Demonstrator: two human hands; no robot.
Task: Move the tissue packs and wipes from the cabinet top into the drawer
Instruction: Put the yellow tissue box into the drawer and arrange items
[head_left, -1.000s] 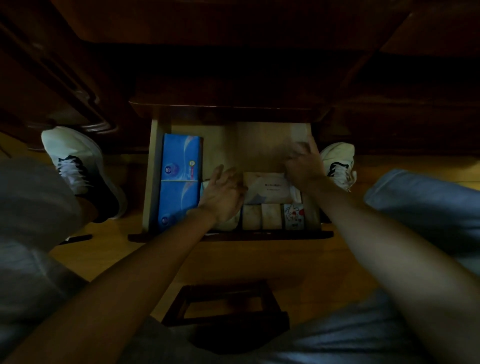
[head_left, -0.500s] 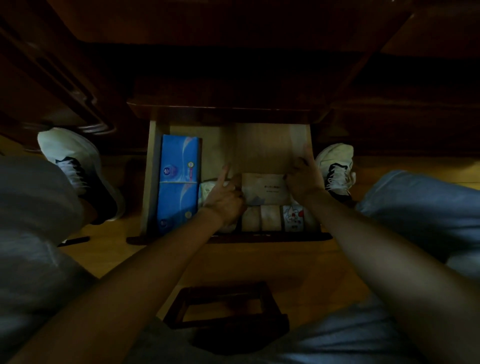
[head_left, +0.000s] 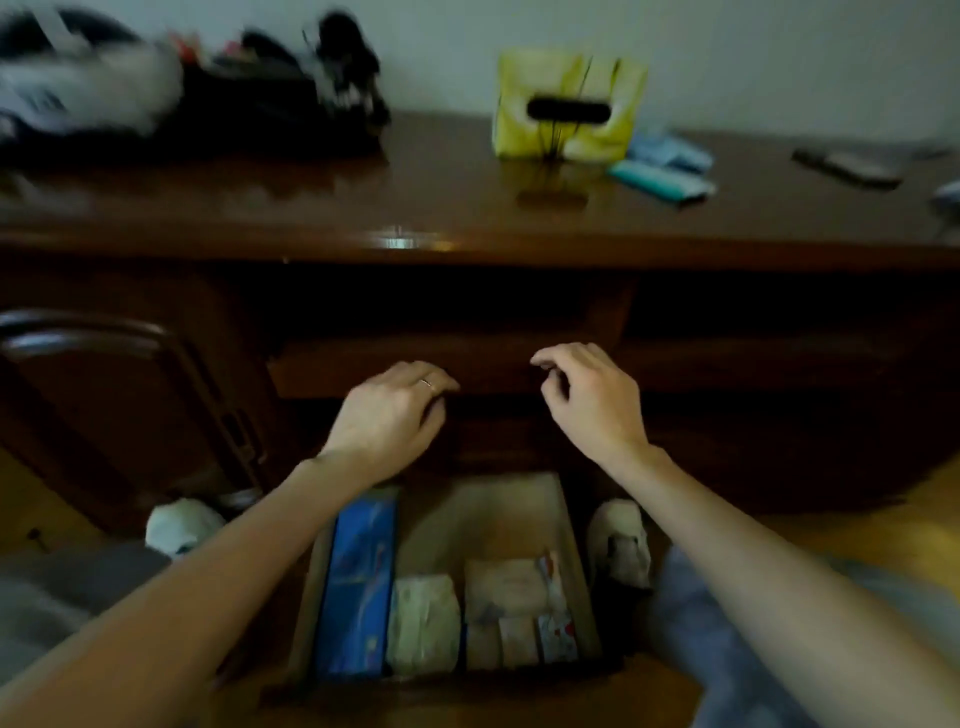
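The open drawer (head_left: 574, 530) at the bottom holds a blue tissue pack (head_left: 358, 587) on the left, a pale wipes pack (head_left: 423, 621) beside it, a beige pack (head_left: 506, 584) and small packs (head_left: 556, 631) at the front right. On the dark cabinet top (head_left: 415, 208) stand a yellow tissue box (head_left: 569, 104) and teal and blue packs (head_left: 662, 174). My left hand (head_left: 387, 415) and my right hand (head_left: 592, 400) hover above the drawer in front of the cabinet, fingers loosely curled, holding nothing.
A black-and-white bag and dark clutter (head_left: 171, 88) fill the cabinet top's left. A dark flat device (head_left: 852, 166) lies at the far right. A dark curved chair back (head_left: 104, 338) stands on the left. White shoes (head_left: 621, 540) flank the drawer on the wooden floor.
Both hands have lifted out of the drawer, leaving the packs inside. The view has tilted up from the drawer, so the cabinet top is now visible.
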